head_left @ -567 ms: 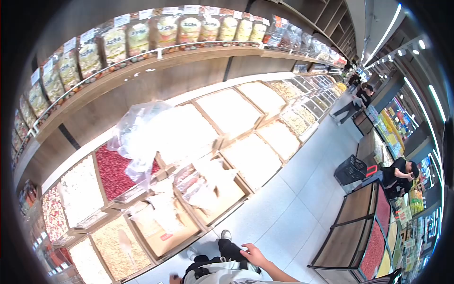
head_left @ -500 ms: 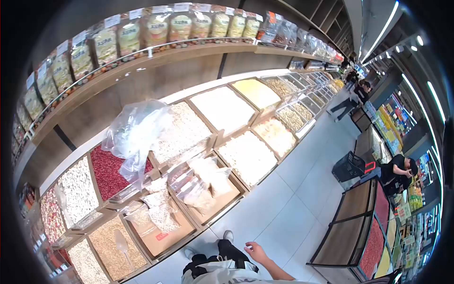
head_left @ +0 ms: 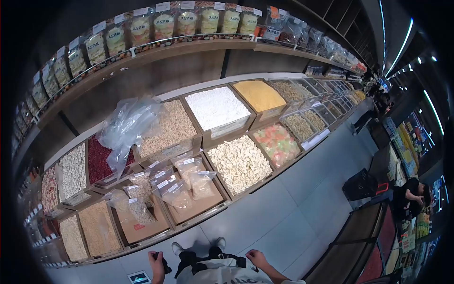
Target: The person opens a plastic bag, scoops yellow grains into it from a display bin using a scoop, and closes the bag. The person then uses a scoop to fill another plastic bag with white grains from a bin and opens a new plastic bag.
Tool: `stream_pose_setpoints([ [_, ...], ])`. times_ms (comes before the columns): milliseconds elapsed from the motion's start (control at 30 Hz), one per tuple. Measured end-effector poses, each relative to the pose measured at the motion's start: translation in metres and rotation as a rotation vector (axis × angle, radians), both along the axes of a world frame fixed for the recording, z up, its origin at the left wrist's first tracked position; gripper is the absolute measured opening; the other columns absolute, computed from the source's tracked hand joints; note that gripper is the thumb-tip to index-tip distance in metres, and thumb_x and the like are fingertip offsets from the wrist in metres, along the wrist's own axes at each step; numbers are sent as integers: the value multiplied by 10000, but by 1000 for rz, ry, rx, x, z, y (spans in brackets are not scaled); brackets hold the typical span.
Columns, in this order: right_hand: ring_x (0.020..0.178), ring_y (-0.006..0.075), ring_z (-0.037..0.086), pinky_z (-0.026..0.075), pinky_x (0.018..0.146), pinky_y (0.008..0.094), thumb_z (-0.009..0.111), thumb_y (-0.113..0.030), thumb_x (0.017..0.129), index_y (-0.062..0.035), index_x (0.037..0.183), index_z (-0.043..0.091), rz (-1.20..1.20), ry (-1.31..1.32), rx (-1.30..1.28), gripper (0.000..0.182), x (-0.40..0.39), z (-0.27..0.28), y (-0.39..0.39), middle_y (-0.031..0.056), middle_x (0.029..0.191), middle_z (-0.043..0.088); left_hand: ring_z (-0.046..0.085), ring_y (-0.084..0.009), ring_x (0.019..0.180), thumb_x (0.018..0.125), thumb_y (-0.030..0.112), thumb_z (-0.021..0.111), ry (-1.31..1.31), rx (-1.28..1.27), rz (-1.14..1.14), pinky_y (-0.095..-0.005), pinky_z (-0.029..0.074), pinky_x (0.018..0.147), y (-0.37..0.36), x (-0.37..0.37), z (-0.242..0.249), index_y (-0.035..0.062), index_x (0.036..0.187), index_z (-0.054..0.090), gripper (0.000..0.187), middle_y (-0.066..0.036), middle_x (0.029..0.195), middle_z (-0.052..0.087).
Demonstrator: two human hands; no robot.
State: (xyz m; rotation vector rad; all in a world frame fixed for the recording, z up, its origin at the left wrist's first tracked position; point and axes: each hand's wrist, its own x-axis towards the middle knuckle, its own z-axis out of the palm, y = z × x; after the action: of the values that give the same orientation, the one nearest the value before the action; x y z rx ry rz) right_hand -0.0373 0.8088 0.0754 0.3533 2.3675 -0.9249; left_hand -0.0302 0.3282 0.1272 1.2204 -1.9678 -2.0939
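My left hand (head_left: pixel 155 263) is at the bottom, left of my body, its fingers closed around a small black object (head_left: pixel 166 266) whose kind I cannot make out. My right hand (head_left: pixel 257 259) hangs over the floor at my right side, fingers curled in, with nothing visible in them. Neither hand touches the bins. Nearest ahead are bins with labelled clear bags of grain (head_left: pixel 176 194) and bags of pale seeds (head_left: pixel 141 208) on cardboard. A crumpled roll of clear plastic bags (head_left: pixel 130 124) lies over the dark red beans (head_left: pixel 99 161).
Open bins hold white flakes (head_left: pixel 240 163), white grain (head_left: pixel 216 108), yellow grain (head_left: pixel 259 94) and coloured slices (head_left: pixel 276 144). Packaged bags line a shelf (head_left: pixel 179 44) above. A black basket (head_left: pixel 359 185) and a person (head_left: pixel 410 199) are at right. A lit panel (head_left: pixel 139 278) shows bottom left.
My left hand has come into view at the bottom, with the black object. The fingers of my right hand have curled in. The view has shifted slightly, and the bins look less overexposed.
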Motion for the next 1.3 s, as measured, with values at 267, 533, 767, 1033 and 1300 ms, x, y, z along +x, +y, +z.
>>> stream_pose_setpoints([
  [267,1339,377,439,442,1063,433,823,-150,759,-57,1525,250,464,511,-573,961,-133,154,-73,215,1479,363,550,-195,1032,1024,474,530,155,251,-524,-366,473,879,277,-137,66,50,1205,367,490,-156,1106,531],
  [533,1200,494,529,485,984,486,762,-364,777,22,1288,489,358,-66,-103,696,-100,-14,-7,294,1161,593,521,-298,1283,1009,477,554,-34,-66,-1275,-372,416,1080,253,-122,23,-64,1495,266,781,-264,1390,495],
  [767,1097,506,613,502,944,509,693,-320,824,18,1245,564,173,-404,4,555,-83,-44,17,340,1128,637,641,-230,1064,1006,338,594,279,63,-965,-362,500,919,173,-171,63,19,1283,568,424,-170,1121,677],
  [1033,1091,504,614,503,941,511,691,-316,833,19,1248,567,195,-258,-23,548,-125,21,-32,335,1129,639,671,-164,922,973,114,622,560,-78,-418,-317,528,837,38,-248,100,13,1170,621,221,-92,998,707],
  [1300,1085,503,614,504,937,513,689,-312,843,20,1251,569,232,-190,-72,540,-155,52,-99,331,1129,641,650,-220,1006,937,108,650,580,-320,-287,-341,514,850,-52,-301,149,16,1212,563,303,-113,1086,657],
])
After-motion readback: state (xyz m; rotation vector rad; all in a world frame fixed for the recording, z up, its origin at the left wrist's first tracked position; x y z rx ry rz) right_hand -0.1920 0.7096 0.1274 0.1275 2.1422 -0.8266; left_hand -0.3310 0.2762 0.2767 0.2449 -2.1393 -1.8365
